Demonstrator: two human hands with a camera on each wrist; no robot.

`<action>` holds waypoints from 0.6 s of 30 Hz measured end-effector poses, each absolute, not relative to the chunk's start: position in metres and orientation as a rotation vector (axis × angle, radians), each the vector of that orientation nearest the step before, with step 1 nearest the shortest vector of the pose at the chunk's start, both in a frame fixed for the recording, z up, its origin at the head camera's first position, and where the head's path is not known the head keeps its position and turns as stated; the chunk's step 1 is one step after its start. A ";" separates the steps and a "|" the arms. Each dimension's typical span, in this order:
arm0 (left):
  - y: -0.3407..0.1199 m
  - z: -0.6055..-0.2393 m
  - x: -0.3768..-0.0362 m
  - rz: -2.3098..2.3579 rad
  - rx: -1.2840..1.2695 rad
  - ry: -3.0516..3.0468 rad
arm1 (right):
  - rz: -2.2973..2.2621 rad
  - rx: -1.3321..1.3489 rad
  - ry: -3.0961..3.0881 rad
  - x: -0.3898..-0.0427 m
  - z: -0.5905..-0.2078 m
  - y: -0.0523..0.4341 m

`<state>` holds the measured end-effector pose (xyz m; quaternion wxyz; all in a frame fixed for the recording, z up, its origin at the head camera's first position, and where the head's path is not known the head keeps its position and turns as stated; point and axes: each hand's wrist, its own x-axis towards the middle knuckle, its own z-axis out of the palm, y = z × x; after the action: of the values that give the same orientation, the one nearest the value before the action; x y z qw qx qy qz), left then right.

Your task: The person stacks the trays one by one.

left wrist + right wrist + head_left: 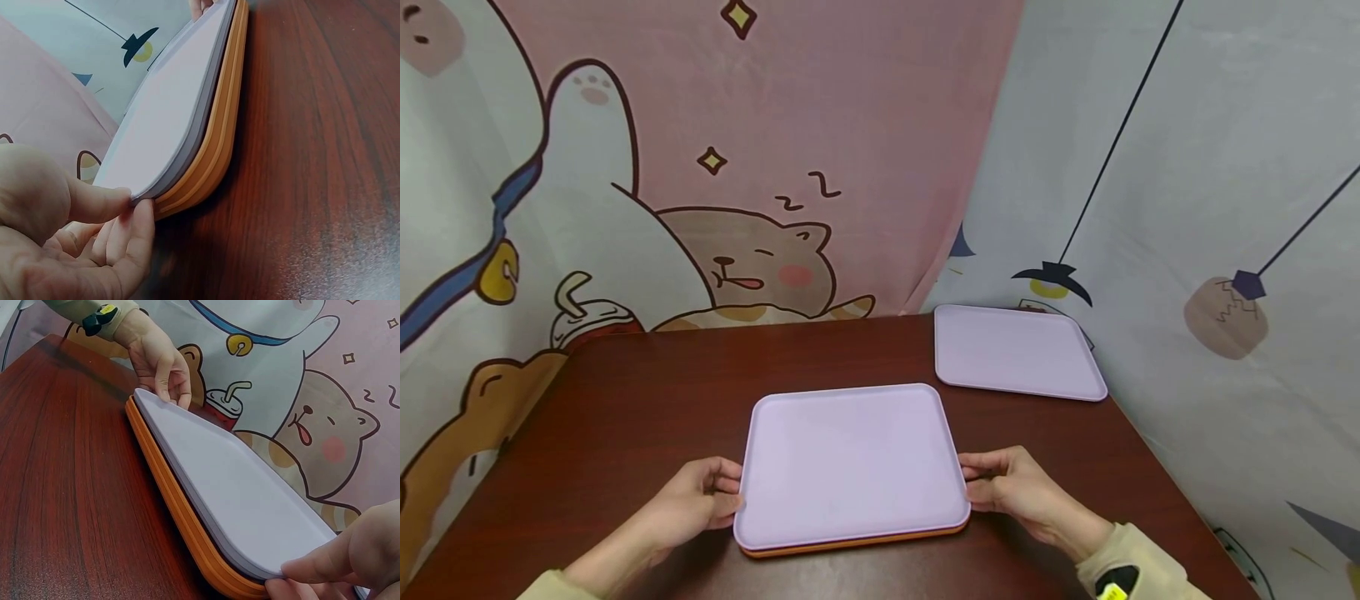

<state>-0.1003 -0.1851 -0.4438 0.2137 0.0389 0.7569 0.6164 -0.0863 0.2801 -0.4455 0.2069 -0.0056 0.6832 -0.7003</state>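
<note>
A lavender rectangular tray (850,467) lies on top of orange trays (219,131) in a stack. Its pale edge looks layered, but I cannot tell whether it is one tray or more. A thin dark line runs between the lavender edge and the orange rims in both wrist views. At the left edge my left hand (700,500) pinches the lavender tray, thumb on the rim and fingers beneath it. My right hand (1015,492) grips the opposite edge, its thumb against the rim near a corner in the right wrist view.
Another lavender tray (1018,354) lies at the back right of the dark red-brown wooden table (625,417), by the table's right edge. Cartoon-printed cloth (865,125) hangs behind the table and along its sides.
</note>
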 end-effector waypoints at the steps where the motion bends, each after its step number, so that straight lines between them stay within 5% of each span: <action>1: -0.185 -0.444 -0.100 1.710 0.110 2.101 | -1.948 -0.018 1.906 -0.086 -0.445 0.280; 18: -0.186 -0.446 -0.098 1.719 0.119 2.114 | -1.902 -0.107 1.972 -0.086 -0.446 0.284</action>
<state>-0.0975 -0.1860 -0.4462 0.2055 0.0428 0.7586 0.6168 -0.0859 0.2836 -0.4456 0.1986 -0.0384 0.7050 -0.6797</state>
